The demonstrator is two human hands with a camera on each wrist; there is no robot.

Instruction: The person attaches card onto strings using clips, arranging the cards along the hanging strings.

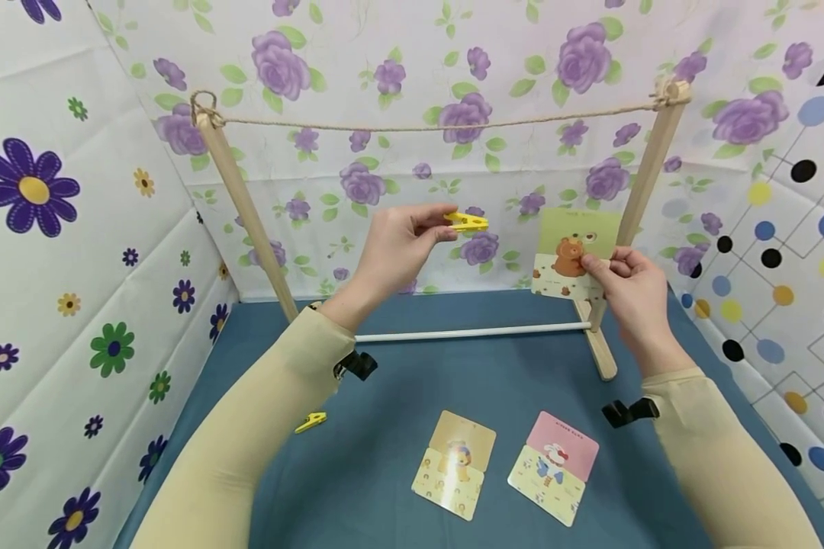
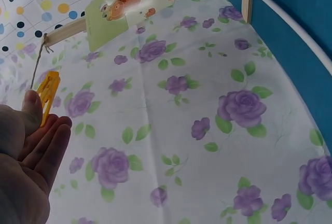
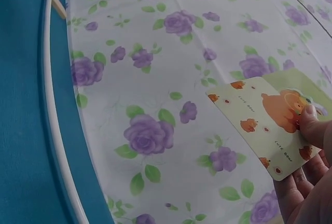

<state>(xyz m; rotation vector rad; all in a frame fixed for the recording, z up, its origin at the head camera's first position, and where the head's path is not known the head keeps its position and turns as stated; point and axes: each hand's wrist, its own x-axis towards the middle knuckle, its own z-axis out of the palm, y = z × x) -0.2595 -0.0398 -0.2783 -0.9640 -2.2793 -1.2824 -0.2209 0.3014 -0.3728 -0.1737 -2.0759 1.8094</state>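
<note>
My left hand (image 1: pixel 403 242) pinches a yellow clothespin (image 1: pixel 468 222) between thumb and fingers, below the middle of the twine. In the left wrist view the clothespin (image 2: pixel 49 95) points upward from the fingertips. To the right, my right hand (image 1: pixel 628 293) holds a green and cream bear card (image 1: pixel 556 259) upright, with the thumb on its front and fingers behind. The right wrist view shows the card (image 3: pixel 264 115) close up, its bear under the thumb tip. A twine line (image 1: pixel 398 128) stretches above both hands between two wooden posts.
On the blue tabletop lie an orange and cream card (image 1: pixel 453 465), a pink and cream card (image 1: pixel 555 469) and a second yellow clothespin (image 1: pixel 311 422). The right wooden post (image 1: pixel 655 164) stands behind the bear card. A white rod (image 1: pixel 474 332) joins the posts low down.
</note>
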